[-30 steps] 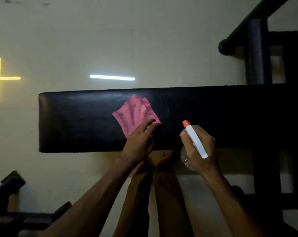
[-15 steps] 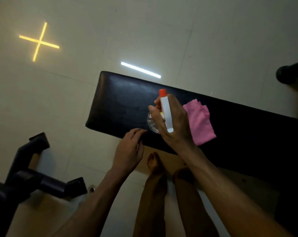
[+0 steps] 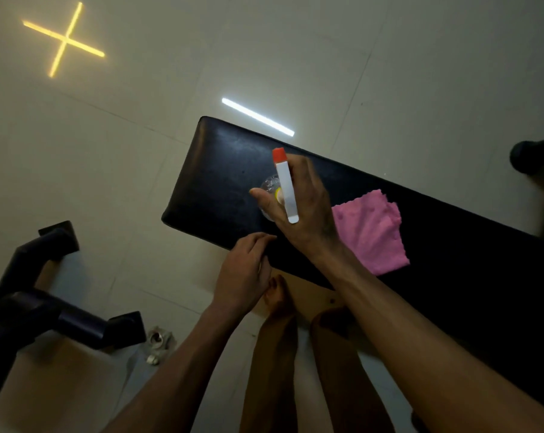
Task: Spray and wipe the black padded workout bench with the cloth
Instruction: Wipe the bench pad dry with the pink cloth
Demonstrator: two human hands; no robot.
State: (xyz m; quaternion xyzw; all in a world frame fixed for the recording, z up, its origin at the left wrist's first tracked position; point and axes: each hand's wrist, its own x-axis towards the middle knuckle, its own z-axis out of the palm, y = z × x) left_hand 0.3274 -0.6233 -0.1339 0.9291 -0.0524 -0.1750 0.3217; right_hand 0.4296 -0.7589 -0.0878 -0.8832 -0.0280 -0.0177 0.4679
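The bench is a long black padded slab with rounded corners, running on a slant from its near left end toward the far right, its glossy cover catching a dull sheen near the left end. The cloth is pink and fuzzy, lying loose and rumpled on the pad toward its near edge, right of the middle, one corner hidden behind a wrist. The spray bottle is held above the pad's left part: a white head with an orange nozzle tip pointing away and a clear round body showing below it.
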